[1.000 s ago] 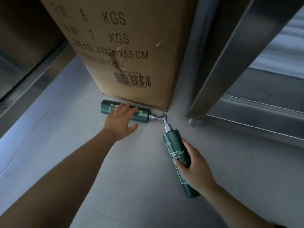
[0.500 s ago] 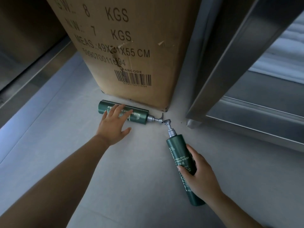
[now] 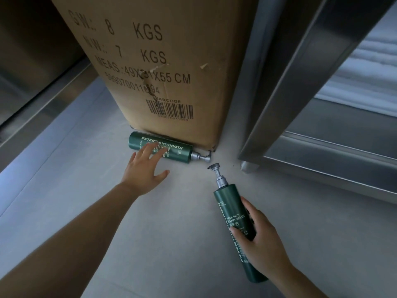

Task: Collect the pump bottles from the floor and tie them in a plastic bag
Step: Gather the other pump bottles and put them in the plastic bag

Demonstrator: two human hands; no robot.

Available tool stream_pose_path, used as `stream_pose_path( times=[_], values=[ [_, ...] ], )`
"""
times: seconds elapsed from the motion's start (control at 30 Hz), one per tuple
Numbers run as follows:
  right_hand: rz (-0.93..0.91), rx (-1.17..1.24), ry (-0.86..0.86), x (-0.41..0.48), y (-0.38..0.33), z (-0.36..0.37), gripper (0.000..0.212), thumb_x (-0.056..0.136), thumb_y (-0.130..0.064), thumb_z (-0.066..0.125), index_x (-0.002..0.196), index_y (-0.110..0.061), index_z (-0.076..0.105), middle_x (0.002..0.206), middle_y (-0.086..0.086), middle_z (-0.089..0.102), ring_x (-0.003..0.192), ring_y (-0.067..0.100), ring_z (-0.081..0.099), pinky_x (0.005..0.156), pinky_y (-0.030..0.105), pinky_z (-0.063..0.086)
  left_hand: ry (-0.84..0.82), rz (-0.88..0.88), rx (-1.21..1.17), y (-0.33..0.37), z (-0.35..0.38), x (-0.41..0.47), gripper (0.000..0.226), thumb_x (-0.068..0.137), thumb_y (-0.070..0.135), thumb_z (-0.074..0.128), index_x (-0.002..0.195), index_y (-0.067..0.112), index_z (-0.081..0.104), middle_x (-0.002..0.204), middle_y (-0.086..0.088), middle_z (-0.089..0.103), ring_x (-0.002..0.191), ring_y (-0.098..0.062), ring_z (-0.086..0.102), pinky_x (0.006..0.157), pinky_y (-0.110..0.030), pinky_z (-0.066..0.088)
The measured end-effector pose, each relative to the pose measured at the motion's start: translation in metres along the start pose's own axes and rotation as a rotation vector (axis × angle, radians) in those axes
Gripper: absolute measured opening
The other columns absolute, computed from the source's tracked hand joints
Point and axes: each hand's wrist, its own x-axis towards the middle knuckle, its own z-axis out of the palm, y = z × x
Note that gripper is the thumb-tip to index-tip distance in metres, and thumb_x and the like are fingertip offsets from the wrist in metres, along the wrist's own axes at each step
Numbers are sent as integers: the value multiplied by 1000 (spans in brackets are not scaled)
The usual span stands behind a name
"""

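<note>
Two dark green pump bottles with silver pumps are in the head view. One bottle lies on its side on the grey floor, tight against the foot of a cardboard box, pump pointing right. My left hand is spread flat, its fingertips resting on that bottle's label. The second bottle points its pump up toward the box corner. My right hand is wrapped around its middle. The two pump heads are a short gap apart.
A tall brown cardboard box with printed weights and a barcode stands right behind the bottles. A steel frame leg and low steel rail rise on the right. A metal ledge runs along the left.
My right hand has drawn its bottle back toward me, so the two pump heads no longer touch. My left hand slid back, its fingertips staying on the lying bottle.
</note>
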Motion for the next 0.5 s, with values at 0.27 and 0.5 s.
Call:
stream_pose_path(
  times=[0.27,0.5],
  values=[
    [48,19,43,-2,-4,12,71,80,-36,66,140,-46,27,127,-15,51,107,-3,50,81,11,37,-136,11,55,-10,3,50,73,83,53,57,145,24,30,149,-7,33,139,-29,28,115,-57,19],
    [53,49,25,-2,-10,16,72,81,-35,67,141,-44,28,130,-13,51,111,2,53,95,27,47,-269,-134,-178,-5,18,7,71,76,69,54,132,28,46,117,-3,48,104,-27,55,92,-41,47]
  ],
)
